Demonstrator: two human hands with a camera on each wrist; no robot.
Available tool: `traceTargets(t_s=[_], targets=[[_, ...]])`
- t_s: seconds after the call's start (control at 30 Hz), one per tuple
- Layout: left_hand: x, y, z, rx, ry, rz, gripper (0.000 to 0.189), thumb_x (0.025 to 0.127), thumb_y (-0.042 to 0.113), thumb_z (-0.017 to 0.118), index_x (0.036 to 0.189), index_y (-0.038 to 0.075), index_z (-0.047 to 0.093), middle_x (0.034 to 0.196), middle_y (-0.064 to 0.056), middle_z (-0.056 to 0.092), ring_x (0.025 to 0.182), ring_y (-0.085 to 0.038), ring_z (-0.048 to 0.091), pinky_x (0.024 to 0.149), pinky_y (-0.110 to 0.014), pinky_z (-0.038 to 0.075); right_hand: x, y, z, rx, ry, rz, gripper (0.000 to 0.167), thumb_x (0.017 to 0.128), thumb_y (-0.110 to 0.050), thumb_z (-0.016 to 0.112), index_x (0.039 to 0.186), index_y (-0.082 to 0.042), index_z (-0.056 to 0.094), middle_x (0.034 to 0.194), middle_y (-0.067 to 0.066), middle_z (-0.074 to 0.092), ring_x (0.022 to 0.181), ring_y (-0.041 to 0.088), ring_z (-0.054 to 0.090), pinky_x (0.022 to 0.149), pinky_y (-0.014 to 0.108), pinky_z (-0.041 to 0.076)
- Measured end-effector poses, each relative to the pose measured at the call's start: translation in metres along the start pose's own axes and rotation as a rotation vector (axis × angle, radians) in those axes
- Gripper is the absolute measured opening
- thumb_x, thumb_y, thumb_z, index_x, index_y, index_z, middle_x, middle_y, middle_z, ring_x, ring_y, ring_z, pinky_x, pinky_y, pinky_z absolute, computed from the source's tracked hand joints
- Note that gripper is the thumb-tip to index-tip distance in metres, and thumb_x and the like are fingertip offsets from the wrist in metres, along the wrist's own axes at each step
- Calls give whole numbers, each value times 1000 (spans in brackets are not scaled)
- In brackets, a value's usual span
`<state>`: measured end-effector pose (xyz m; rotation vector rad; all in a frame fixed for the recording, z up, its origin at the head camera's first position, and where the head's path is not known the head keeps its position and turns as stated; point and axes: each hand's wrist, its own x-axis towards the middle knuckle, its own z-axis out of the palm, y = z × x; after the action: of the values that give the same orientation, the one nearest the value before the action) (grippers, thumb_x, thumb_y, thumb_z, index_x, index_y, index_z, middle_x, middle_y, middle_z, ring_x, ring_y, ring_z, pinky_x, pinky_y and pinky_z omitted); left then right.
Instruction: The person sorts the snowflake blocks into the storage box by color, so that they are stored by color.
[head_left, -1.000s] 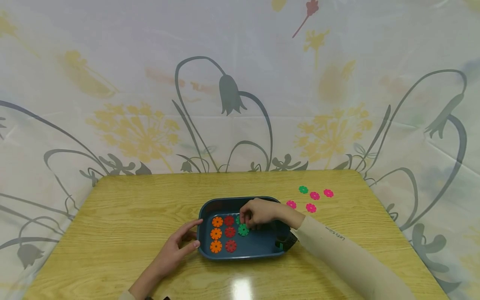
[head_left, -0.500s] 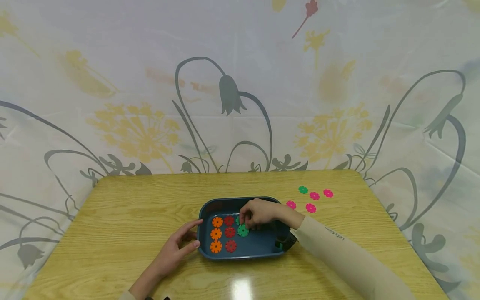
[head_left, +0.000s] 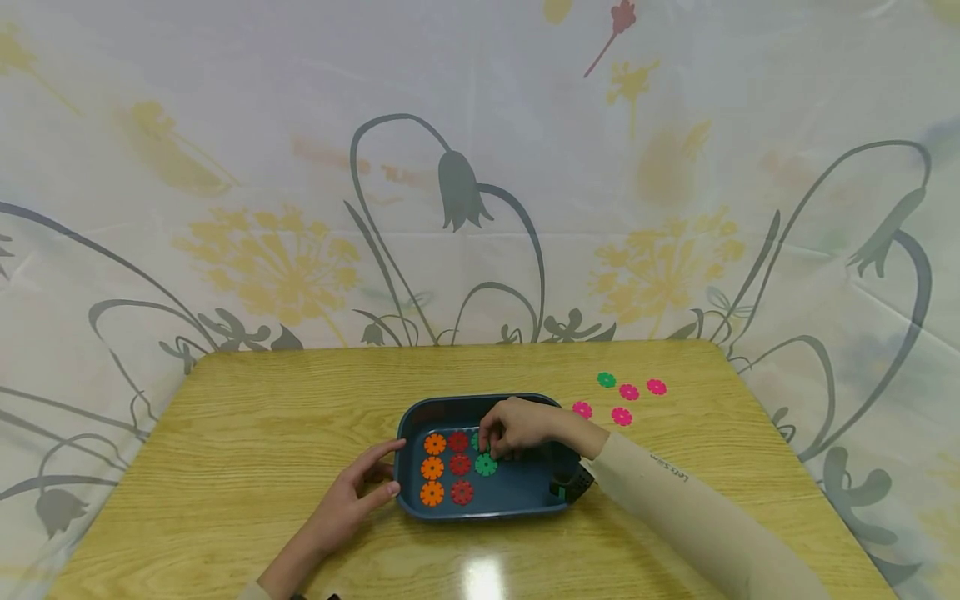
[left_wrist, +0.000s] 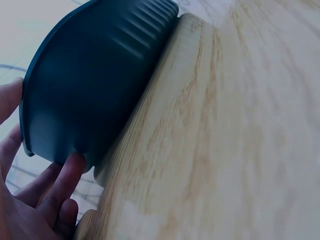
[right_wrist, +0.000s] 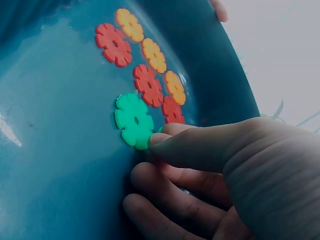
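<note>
Left hand (head_left: 358,485) at the tray's left short edge, thumb and fingers spread along the rim and outer wall. Inside the tray (head_left: 517,493), three orange discs (head_left: 432,467) line up along the left edge, with three red discs (head_left: 461,464) next to them. Green disc (head_left: 486,465) lies flat mid-tray, right of the middle red one; it's round, so no long axis, while the tray's runs left-right. Right hand (head_left: 520,422) is the nearer hand: thumb and index seem to pinch the disc's far edge, index mostly hidden, so the disc sits toward the tray's near edge from the fingertips. Another green disc (head_left: 476,440) is partly covered, toward the far edge. Beyond, by the tabletop's far-right corner: four pink discs (head_left: 622,416), one loose green disc (head_left: 607,380).
</note>
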<state>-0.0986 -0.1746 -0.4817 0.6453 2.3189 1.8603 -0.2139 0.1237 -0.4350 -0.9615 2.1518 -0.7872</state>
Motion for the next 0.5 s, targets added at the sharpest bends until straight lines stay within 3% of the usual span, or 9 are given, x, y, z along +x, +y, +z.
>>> traceTargets(t_s=[0.5], targets=[[0,-1,0,-2,3,6,50,92,7,57,140,12,42,129,-14,49,101,-27,56,80,-30,46,-5,-3,-9,-20,21,-36,18,86,3,60,94,-10,69,79,1,64,67,16,62,58,28,51]])
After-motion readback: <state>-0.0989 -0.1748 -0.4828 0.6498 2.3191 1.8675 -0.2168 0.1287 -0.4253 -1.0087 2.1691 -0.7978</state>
